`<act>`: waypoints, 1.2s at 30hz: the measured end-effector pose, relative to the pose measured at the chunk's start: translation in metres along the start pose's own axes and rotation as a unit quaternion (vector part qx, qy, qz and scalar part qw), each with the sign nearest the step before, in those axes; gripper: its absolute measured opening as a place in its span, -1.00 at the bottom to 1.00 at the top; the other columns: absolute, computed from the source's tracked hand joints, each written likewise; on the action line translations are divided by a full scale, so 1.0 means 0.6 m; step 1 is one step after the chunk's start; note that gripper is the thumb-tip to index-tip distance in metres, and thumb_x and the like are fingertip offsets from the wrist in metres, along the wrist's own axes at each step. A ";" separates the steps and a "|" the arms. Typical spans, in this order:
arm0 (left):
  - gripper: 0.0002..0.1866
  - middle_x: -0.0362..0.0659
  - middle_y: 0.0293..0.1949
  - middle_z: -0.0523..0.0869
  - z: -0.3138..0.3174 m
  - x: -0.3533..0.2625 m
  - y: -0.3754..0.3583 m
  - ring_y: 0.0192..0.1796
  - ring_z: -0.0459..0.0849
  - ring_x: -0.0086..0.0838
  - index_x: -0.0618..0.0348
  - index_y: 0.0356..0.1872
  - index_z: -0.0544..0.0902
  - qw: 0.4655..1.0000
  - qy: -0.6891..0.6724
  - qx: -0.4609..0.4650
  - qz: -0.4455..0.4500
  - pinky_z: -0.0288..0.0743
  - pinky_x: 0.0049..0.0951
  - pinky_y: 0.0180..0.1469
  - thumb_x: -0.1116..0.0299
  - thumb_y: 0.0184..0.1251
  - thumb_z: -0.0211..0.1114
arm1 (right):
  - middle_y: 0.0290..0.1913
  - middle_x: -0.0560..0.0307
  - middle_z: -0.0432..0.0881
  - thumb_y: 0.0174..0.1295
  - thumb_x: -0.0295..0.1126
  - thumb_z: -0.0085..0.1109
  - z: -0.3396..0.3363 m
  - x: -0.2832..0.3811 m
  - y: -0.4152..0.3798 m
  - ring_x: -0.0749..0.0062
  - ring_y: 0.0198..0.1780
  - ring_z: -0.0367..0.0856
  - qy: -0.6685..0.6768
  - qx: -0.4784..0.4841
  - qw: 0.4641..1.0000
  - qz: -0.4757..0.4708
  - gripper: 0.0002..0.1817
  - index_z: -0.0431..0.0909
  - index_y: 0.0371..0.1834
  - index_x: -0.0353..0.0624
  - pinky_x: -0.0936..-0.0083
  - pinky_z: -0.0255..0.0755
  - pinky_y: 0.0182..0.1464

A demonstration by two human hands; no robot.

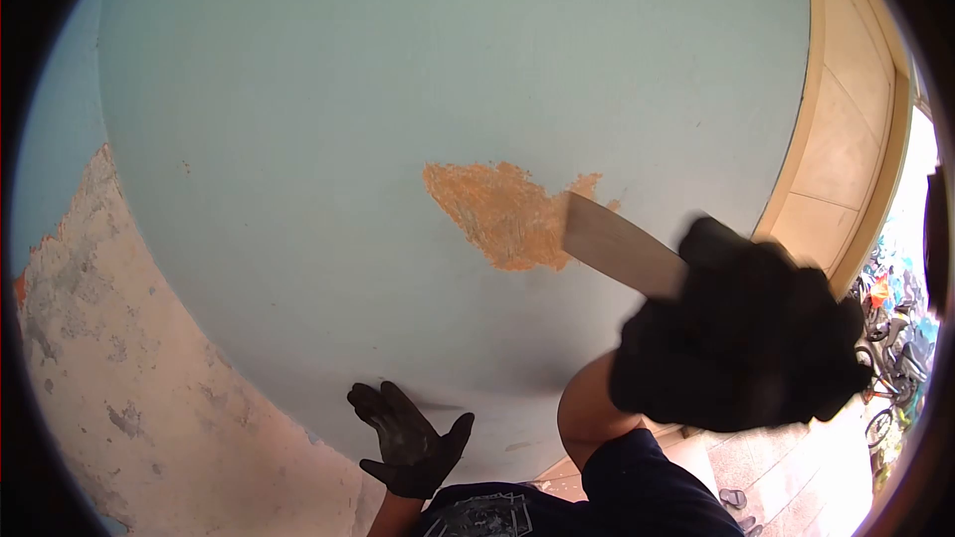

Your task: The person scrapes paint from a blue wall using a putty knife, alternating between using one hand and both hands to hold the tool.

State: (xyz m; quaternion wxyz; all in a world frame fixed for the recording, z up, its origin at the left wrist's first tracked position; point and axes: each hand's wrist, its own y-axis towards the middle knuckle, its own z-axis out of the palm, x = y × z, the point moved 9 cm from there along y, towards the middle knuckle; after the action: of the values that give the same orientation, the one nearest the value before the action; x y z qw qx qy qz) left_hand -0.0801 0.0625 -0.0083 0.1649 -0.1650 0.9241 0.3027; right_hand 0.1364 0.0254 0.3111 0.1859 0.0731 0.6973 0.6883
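Observation:
In a black glove, my right hand [741, 338] is wrapped round the handle of a scraper [622, 247], with the handle hidden inside the fist. The wide, flat blade points left, its front edge at the right side of a bare orange-brown patch [497, 214]. Around this ragged patch, the wall [298, 89] still has smooth pale green paint. Lower down on the left, my left hand [408, 443], gloved as well, is open with thumb and fingers spread, close to the lower part of the wall and holding nothing.
An adjoining wall [129, 368] on the left has its paint stripped, leaving a mottled surface. On the right stands a cream door frame [821, 179]. Beyond it are bicycles [880, 388] and assorted bright things. Dark footwear [734, 498] lies on the tiled floor [786, 472].

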 end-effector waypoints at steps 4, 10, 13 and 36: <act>0.36 0.76 0.42 -0.39 -0.002 0.001 -0.002 0.50 -0.43 0.67 0.71 0.46 -0.21 1.000 0.005 0.004 0.003 -0.35 0.53 0.45 -0.21 0.10 0.48 | -0.58 0.31 0.33 -0.08 -0.32 0.19 -0.005 -0.004 -0.001 0.40 -0.48 0.43 0.001 0.007 1.000 -0.007 -0.88 0.41 -0.58 0.12 0.42 0.28 -0.31; 0.33 0.79 0.40 -0.31 -0.004 0.004 0.001 0.48 -0.37 0.71 0.71 0.45 -0.15 1.000 -0.012 -0.008 0.009 -0.26 0.55 0.44 -0.19 0.09 0.49 | -0.58 0.32 0.33 -0.07 -0.32 0.19 -0.005 -0.002 0.000 0.41 -0.48 0.43 -0.002 0.029 0.999 -0.013 -0.88 0.41 -0.57 0.13 0.42 0.27 -0.32; 0.33 0.78 0.41 -0.35 -0.001 0.003 -0.005 0.49 -0.39 0.70 0.67 0.47 -0.16 1.000 -0.017 -0.016 0.015 -0.28 0.54 0.45 -0.18 0.09 0.50 | -0.58 0.32 0.34 -0.07 -0.31 0.19 0.000 -0.001 -0.008 0.40 -0.48 0.43 -0.006 0.037 0.999 0.006 -0.89 0.43 -0.56 0.13 0.42 0.29 -0.31; 0.37 0.65 0.46 -0.48 0.020 0.013 -0.009 0.52 -0.54 0.58 0.54 0.53 -0.30 0.999 -0.007 -0.040 0.017 -0.43 0.53 0.44 -0.24 0.14 0.43 | -0.61 0.35 0.34 -0.16 -0.31 0.10 0.011 0.027 -0.005 0.38 -0.53 0.37 0.102 0.060 0.993 0.014 -0.90 0.52 -0.50 0.15 0.38 0.29 -0.33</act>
State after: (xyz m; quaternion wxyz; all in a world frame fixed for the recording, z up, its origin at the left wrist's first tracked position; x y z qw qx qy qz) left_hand -0.0827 0.0641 -0.0231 0.1595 -0.1539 0.9126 0.3437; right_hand 0.1240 0.0372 0.3060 0.0994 0.0229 0.7514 0.6520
